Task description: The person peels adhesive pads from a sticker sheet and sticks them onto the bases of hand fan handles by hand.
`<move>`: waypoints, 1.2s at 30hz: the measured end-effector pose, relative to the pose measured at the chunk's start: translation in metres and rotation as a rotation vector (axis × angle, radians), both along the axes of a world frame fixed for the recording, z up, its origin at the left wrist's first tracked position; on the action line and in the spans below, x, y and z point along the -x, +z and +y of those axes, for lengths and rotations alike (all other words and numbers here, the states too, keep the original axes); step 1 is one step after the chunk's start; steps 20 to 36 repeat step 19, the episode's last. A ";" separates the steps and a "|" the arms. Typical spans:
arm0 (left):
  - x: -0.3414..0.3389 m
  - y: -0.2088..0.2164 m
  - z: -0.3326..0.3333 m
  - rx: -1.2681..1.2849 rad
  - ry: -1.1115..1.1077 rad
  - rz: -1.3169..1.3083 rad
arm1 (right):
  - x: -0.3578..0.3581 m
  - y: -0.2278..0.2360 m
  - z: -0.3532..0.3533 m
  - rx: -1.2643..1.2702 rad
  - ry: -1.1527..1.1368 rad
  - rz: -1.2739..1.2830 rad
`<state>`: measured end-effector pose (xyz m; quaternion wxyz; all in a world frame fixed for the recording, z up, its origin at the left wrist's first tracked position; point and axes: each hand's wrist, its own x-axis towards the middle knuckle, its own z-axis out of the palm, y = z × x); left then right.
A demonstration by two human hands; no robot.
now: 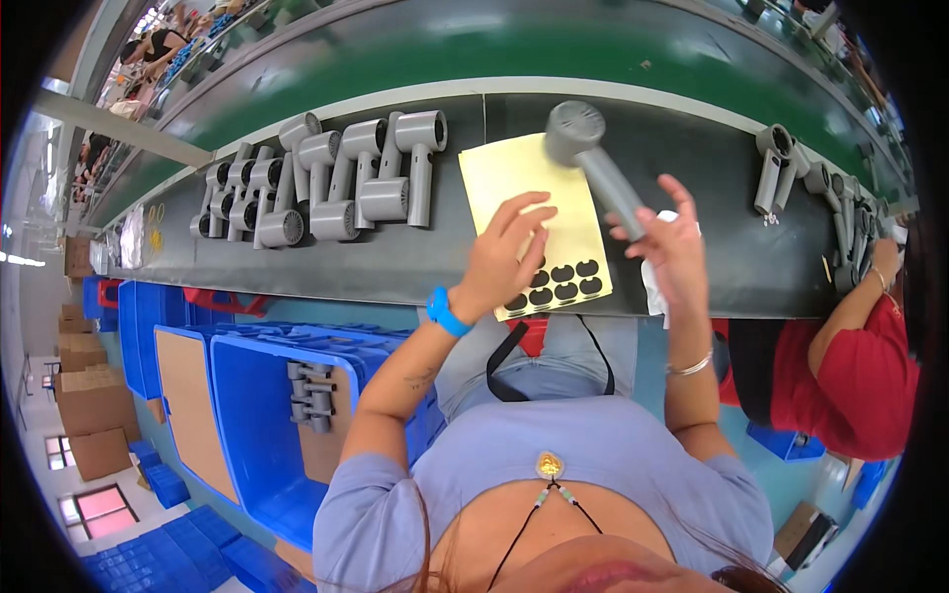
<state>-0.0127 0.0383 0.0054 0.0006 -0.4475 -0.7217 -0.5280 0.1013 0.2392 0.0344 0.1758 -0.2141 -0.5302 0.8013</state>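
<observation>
My right hand (677, 252) grips the lower end of the handle of a grey hair dryer (608, 178), whose round head points away from me over the bench. A crumpled white cloth or paper (653, 289) lies against that hand. My left hand (506, 259) is above a yellow sheet (524, 173), its fingers bent but apart, with nothing seen in them. Rows of black oval stickers (564, 292) fill the near end of this sheet. The left fingers are beside the stickers, and the hand hides part of them.
Several grey hair dryers (420, 168) lie in a group on the dark bench (395, 267) to the left. More dryers (774, 168) lie at the right, where a co-worker's hand (885, 259) reaches in. Blue bins (259, 425) stand below the bench at left, one holding grey parts.
</observation>
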 end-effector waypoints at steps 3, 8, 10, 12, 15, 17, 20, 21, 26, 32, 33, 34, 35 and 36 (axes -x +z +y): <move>-0.023 0.018 0.000 -0.062 -0.133 -0.075 | -0.005 -0.003 -0.045 0.074 0.028 -0.040; -0.019 0.024 -0.010 -0.077 -0.049 0.040 | -0.010 0.012 -0.080 -0.152 0.130 0.168; -0.013 0.023 -0.008 -0.153 0.030 0.091 | -0.010 0.016 -0.076 -0.188 0.134 0.172; -0.009 0.018 -0.008 -0.182 0.039 0.045 | -0.012 0.027 -0.076 -0.248 0.092 0.173; -0.009 0.028 -0.009 -0.214 0.068 0.008 | -0.016 0.033 -0.061 -0.761 -0.008 0.143; -0.007 0.035 -0.012 -0.237 0.047 0.053 | -0.020 0.039 -0.060 -0.669 -0.029 0.195; -0.011 0.042 -0.015 -0.209 0.037 0.035 | -0.027 0.037 -0.052 -0.619 0.129 0.242; -0.011 0.042 -0.015 -0.209 0.037 0.035 | -0.027 0.037 -0.052 -0.619 0.129 0.242; -0.011 0.042 -0.015 -0.209 0.037 0.035 | -0.027 0.037 -0.052 -0.619 0.129 0.242; -0.011 0.042 -0.015 -0.209 0.037 0.035 | -0.027 0.037 -0.052 -0.619 0.129 0.242; -0.011 0.042 -0.015 -0.209 0.037 0.035 | -0.027 0.037 -0.052 -0.619 0.129 0.242; -0.011 0.042 -0.015 -0.209 0.037 0.035 | -0.027 0.037 -0.052 -0.619 0.129 0.242; -0.011 0.042 -0.015 -0.209 0.037 0.035 | -0.027 0.037 -0.052 -0.619 0.129 0.242; -0.011 0.042 -0.015 -0.209 0.037 0.035 | -0.027 0.037 -0.052 -0.619 0.129 0.242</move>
